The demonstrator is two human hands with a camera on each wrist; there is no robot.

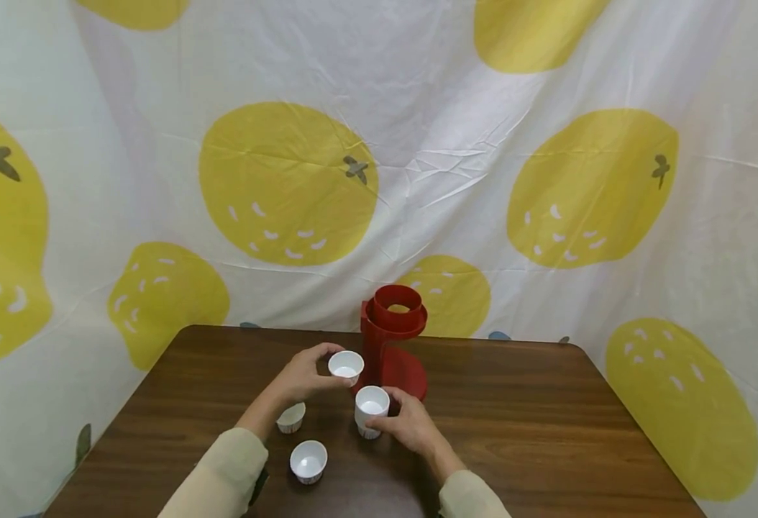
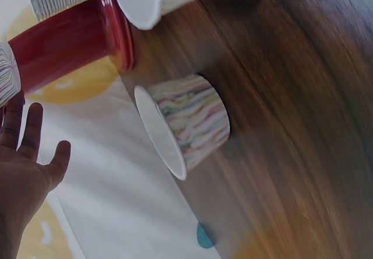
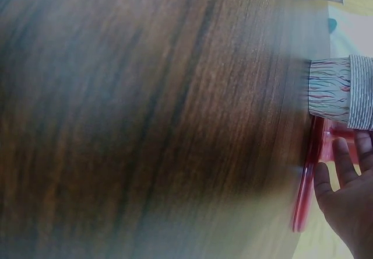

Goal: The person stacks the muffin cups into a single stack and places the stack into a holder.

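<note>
Pinching one cup, the left grip hangs beside the right grip, which clasps an already nested stack; below the left grip, two loose cups stand unstacked.

Left hand and right hand near each other, both in a pinching grip.
In the head view the left hand sits higher than the right, thumb below and fingers curved above; the right hand's thumb lies on the side toward the person, its fingers bent beyond. Behind the hands, left forearm and right forearm slant inward, bare up to the left sleeve and right sleeve. Each wrist view shows several fingers spread.
</note>
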